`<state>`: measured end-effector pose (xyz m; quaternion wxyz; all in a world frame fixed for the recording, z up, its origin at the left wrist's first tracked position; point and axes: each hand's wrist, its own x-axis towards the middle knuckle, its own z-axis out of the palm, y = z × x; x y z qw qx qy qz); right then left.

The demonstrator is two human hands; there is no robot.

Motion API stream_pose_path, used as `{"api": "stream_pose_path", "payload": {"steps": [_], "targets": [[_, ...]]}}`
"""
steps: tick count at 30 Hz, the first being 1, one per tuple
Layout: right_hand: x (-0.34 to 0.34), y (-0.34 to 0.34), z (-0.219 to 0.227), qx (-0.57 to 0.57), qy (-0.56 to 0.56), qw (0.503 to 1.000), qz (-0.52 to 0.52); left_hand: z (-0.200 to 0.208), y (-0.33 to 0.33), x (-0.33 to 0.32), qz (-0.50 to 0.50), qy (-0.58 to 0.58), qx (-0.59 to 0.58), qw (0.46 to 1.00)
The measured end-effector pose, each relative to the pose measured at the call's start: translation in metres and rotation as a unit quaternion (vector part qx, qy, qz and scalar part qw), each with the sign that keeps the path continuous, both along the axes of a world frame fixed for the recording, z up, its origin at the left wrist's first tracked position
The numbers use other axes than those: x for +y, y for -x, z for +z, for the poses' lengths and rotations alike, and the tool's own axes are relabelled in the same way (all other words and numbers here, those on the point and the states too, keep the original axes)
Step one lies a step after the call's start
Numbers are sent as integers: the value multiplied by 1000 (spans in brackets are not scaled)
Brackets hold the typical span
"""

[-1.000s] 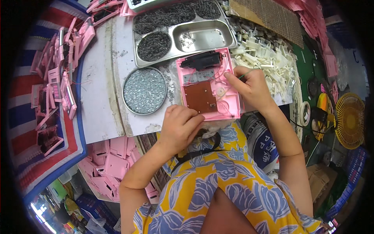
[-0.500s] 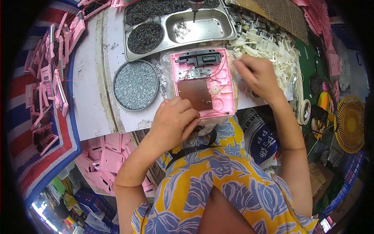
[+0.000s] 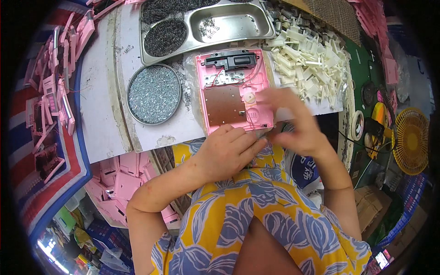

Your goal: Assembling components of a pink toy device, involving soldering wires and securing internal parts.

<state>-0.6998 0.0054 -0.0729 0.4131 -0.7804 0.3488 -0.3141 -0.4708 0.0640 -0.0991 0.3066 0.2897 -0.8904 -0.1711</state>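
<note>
A pink plastic casing (image 3: 211,121) lies open side up at the near edge of the table. It carries a brown circuit board (image 3: 223,105), a black plastic part (image 3: 230,60) across its far end, a silver metal plate (image 3: 223,79), a small white round piece (image 3: 249,97) and thin red wires. My left hand (image 3: 225,152) grips the casing's near edge, its fingertips close to the right corner. Over the casing's right side, my right hand (image 3: 298,123) is blurred by motion, with thumb and fingers apart and nothing visible in it.
A round tray of silver screws (image 3: 154,94) stands to the left. Behind is a metal tray (image 3: 195,42) with dark springs. White plastic pieces (image 3: 309,64) are heaped at the right. More pink casings (image 3: 128,185) lie below left; a yellow fan (image 3: 411,143) is far right.
My right hand has come left and nearer, onto the casing's right side. My left hand has slid right along the near edge. The tool tip above the metal tray is out of view.
</note>
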Motion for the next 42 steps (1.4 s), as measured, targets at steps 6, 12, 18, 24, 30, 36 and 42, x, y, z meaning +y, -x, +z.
{"api": "stream_pose_path", "payload": {"steps": [6, 12, 18, 24, 30, 36, 42], "targets": [[10, -13, -26, 153, 187, 967, 84, -9, -31, 16, 118, -26, 52, 991], [17, -34, 1, 183, 146, 968, 95, -5, -48, 26, 312, -157, 42, 936], [43, -88, -21, 160, 199, 967, 15, -25, -56, 56, 279, -200, -25, 939], [44, -96, -38, 161, 237, 957, -35, -11, -61, 68, 90, -283, -108, 949], [33, -90, -15, 221, 205, 952, 53, -5, -72, 10, 145, -188, 78, 968], [-141, -35, 44, 46, 98, 993, -41, -21, -84, -6, 47, -183, 82, 979], [-360, -139, 32, 147, 386, 911, -4, -23, -86, -17, 3, -211, 73, 975]]}}
